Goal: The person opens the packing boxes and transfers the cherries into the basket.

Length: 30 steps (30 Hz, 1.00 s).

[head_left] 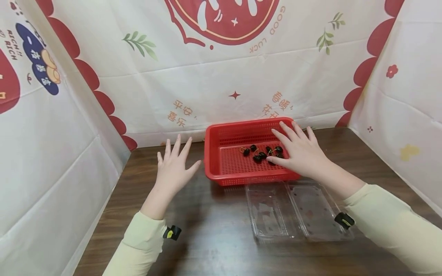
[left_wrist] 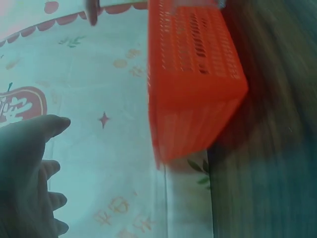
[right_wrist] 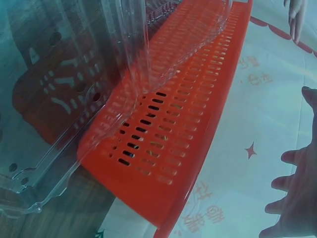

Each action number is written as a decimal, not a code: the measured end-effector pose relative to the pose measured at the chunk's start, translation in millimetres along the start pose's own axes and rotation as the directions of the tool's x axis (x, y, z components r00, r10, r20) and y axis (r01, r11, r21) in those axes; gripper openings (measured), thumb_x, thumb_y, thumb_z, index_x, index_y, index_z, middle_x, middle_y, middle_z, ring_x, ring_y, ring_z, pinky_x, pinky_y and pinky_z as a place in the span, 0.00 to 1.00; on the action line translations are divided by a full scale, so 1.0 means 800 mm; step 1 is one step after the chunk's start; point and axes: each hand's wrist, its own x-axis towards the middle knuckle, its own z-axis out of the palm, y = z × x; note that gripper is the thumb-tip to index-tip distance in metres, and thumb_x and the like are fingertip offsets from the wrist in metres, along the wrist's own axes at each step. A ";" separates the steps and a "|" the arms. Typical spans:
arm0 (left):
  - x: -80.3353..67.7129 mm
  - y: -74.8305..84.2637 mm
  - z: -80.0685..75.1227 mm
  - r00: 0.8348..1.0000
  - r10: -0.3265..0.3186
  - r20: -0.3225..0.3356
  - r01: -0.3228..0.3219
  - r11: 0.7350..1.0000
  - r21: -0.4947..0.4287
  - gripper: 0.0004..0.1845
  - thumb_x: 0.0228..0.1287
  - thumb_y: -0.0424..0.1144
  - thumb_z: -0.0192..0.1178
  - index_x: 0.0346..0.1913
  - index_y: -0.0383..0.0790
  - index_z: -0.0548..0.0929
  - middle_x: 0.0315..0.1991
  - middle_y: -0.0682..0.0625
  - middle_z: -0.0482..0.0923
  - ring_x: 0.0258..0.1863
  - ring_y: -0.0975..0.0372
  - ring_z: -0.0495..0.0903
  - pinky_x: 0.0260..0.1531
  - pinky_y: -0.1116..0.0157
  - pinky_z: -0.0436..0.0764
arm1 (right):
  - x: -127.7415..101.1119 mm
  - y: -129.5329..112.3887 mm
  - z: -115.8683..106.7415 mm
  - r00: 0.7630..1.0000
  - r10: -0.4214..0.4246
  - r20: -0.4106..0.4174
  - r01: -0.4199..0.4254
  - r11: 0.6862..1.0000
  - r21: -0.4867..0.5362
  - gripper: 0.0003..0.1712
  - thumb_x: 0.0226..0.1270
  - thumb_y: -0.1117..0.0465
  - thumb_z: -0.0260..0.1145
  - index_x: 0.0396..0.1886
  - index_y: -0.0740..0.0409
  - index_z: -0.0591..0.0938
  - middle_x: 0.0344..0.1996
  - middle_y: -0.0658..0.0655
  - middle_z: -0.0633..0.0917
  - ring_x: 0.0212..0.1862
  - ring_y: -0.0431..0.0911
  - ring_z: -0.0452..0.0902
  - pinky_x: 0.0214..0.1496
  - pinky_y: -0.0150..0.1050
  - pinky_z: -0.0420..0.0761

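A red perforated plastic basket (head_left: pixel 241 177) stands on the table against the back cloth. Several dark cherries (head_left: pixel 257 158) with thin stems lie on its floor, mostly toward the right. My left hand (head_left: pixel 172 168) hovers left of the basket, fingers spread and holding nothing. Over the basket's right end is my right hand (head_left: pixel 298 151), fingers also spread; it hides part of the rim and some of the fruit. In front of the basket lies an opened clear plastic clamshell box (head_left: pixel 269 214), close against the basket wall (right_wrist: pixel 163 144) in the right wrist view.
Dark wood-grain table (head_left: pixel 193 245) forms the work surface. Printed white cloth (head_left: pixel 214 80) rises behind it and on both sides. Black bands (head_left: pixel 172 232) are strapped at both sleeves. Small green leaves (left_wrist: pixel 200 171) printed on the cloth show beside the basket in the left wrist view.
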 end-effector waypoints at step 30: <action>-0.009 -0.033 0.007 0.998 -0.024 0.060 0.023 0.999 0.025 0.44 0.63 0.63 0.56 0.78 0.56 0.51 0.78 0.45 0.39 0.75 0.44 0.32 0.64 0.32 0.40 | -0.018 0.030 0.009 0.999 0.011 0.043 -0.012 1.000 0.019 0.55 0.60 0.24 0.54 0.77 0.53 0.56 0.77 0.61 0.47 0.76 0.58 0.29 0.67 0.70 0.29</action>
